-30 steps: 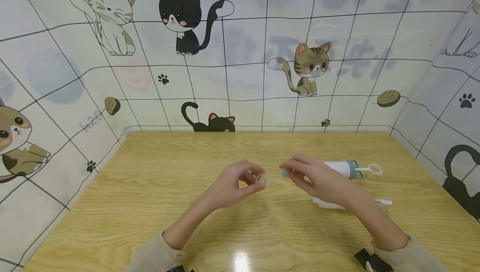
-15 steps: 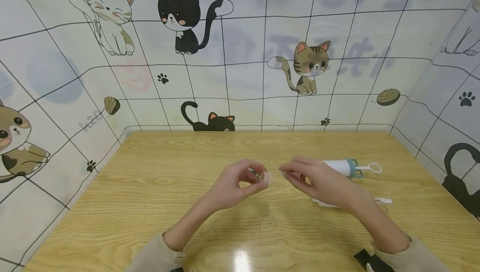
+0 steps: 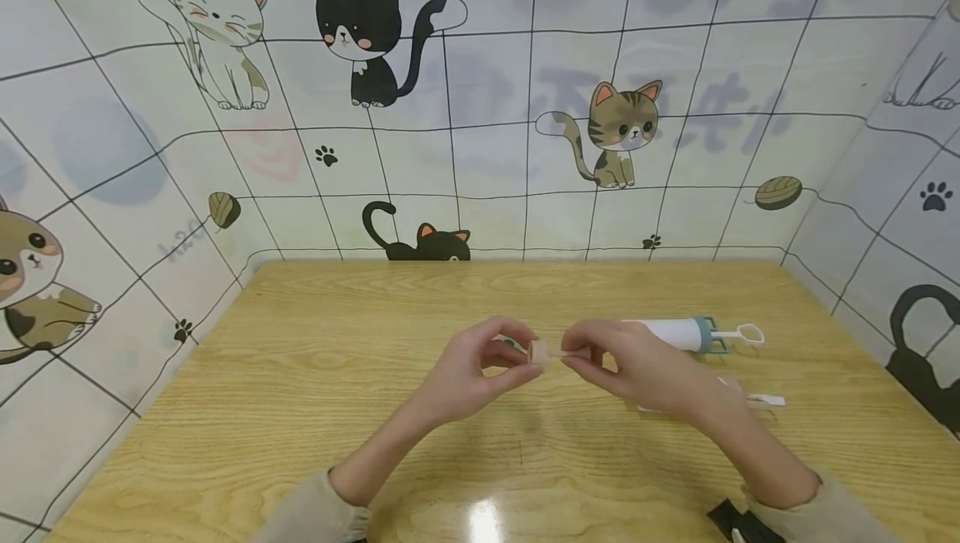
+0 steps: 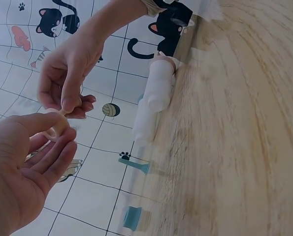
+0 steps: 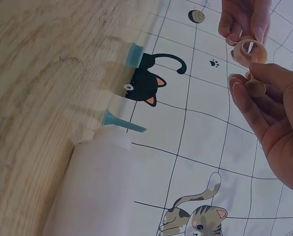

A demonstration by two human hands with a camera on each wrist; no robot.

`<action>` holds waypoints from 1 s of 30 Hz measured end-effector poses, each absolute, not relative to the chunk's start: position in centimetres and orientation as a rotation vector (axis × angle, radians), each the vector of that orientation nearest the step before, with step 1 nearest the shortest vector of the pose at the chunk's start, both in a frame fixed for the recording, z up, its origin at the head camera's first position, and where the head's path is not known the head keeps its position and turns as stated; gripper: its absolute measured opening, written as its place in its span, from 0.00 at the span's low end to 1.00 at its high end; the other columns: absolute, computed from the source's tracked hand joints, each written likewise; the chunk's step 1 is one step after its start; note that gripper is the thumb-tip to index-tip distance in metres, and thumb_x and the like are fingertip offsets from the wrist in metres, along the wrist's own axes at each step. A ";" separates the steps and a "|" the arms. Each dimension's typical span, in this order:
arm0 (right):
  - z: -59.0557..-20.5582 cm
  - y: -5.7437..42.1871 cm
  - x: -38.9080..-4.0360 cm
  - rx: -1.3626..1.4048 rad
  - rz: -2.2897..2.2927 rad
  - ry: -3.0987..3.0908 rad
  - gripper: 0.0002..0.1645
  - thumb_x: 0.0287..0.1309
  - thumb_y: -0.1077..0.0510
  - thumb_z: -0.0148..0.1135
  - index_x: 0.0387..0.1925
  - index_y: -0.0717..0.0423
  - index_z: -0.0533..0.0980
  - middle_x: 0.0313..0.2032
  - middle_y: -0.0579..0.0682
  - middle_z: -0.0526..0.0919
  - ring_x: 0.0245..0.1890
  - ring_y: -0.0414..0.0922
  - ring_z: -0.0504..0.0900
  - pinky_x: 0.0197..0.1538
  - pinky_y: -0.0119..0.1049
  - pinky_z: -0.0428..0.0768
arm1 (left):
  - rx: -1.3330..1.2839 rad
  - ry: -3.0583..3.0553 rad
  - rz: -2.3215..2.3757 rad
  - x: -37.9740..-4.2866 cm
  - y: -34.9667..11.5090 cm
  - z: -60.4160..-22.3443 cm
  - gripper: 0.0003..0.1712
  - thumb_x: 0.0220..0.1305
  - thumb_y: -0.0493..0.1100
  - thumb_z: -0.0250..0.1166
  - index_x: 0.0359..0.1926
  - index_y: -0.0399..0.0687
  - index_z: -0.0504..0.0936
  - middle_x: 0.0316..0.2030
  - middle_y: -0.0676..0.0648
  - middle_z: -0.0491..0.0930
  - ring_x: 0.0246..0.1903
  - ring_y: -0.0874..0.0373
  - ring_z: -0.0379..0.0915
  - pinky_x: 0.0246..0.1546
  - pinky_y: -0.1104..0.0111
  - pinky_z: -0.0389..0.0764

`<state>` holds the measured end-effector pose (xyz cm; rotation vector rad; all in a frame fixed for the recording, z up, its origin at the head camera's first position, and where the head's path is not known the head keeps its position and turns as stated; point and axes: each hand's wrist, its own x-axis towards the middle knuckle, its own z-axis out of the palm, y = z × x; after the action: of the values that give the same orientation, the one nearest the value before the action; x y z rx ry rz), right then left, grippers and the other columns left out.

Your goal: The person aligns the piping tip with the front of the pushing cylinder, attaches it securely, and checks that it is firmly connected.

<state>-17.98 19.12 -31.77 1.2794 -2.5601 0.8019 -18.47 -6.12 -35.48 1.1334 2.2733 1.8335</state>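
Observation:
My left hand (image 3: 480, 368) pinches a small pale cap-like ring (image 4: 60, 124) between thumb and fingertips, above the table. Close on its right, my right hand (image 3: 630, 360) pinches a pale funnel-shaped nozzle (image 5: 255, 88) by finger and thumb. The narrow end of the nozzle points at the ring; in the right wrist view it overlaps the opening, and whether it is inside I cannot tell. On the table beyond the hands lie a teal nozzle (image 4: 135, 164) and a teal spool-shaped ring (image 4: 132, 218).
A white syringe-like tube (image 3: 671, 333) with teal collar and looped plunger lies right, behind my right hand. A second white tube (image 4: 158, 86) lies nearer, partly hidden by my right forearm. Cat-patterned cloth walls (image 3: 495, 160) bound the wooden table (image 3: 337, 318).
My left hand has shifted slightly right with the ring, which has turned toward my right hand. The nozzle in my right hand has come up close to the ring.

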 end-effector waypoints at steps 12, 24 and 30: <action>-32.7 18.8 -18.2 1.390 0.797 -2.273 0.17 0.56 0.70 0.70 0.44 0.51 0.81 0.35 0.37 0.80 0.29 0.31 0.74 0.29 0.17 0.74 | 1.088 2.231 1.873 -17.9 -5.8 -35.2 0.16 0.66 0.35 0.70 0.52 0.43 0.78 0.49 0.46 0.80 0.43 0.58 0.85 0.47 0.63 0.86; -32.6 18.7 -18.3 1.455 0.928 -2.240 0.22 0.58 0.71 0.69 0.50 0.47 0.82 0.43 0.40 0.82 0.36 0.33 0.79 0.39 0.25 0.81 | 1.064 2.175 1.927 -17.8 -5.7 -35.0 0.16 0.66 0.35 0.69 0.53 0.43 0.78 0.50 0.45 0.79 0.44 0.56 0.85 0.51 0.60 0.85; -32.7 19.0 -18.3 1.492 1.063 -2.242 0.26 0.59 0.77 0.60 0.54 0.53 0.81 0.46 0.45 0.81 0.37 0.37 0.80 0.39 0.29 0.82 | 1.011 2.148 1.957 -17.6 -5.8 -34.9 0.16 0.66 0.35 0.69 0.54 0.43 0.79 0.50 0.45 0.79 0.44 0.54 0.85 0.51 0.54 0.84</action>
<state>-18.31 19.04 -32.74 1.4922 -2.2418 1.0634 -17.59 -5.83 -34.87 1.0108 2.1481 1.9567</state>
